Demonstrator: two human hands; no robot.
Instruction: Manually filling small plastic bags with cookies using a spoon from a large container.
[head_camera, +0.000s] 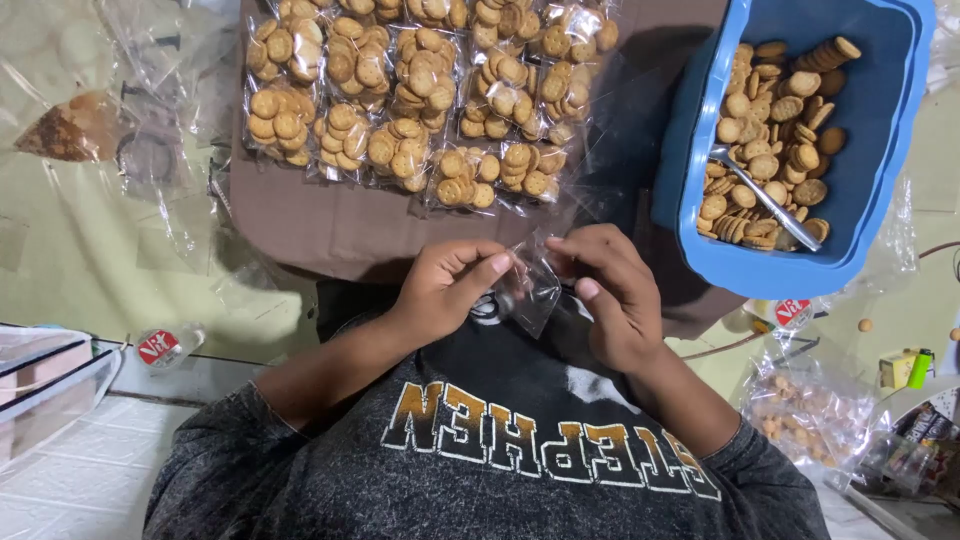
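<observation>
My left hand (447, 287) and my right hand (611, 290) are close together in front of my chest, both pinching a small clear plastic bag (530, 287). The bag looks empty, and its mouth is between my fingertips. Just beyond my hands lies a brown board (300, 215) carrying several sealed clear packets of small round biscuits (400, 90). To the right stands a blue plastic tub (880, 130) holding loose round biscuits (775, 140) with a metal spoon (765, 200) lying in them.
Loose clear plastic bags (150, 130) are spread on the pale surface at the left. A clear bag of biscuits (805, 405) and small packages lie at the lower right. A transparent box (45, 385) sits at the left edge.
</observation>
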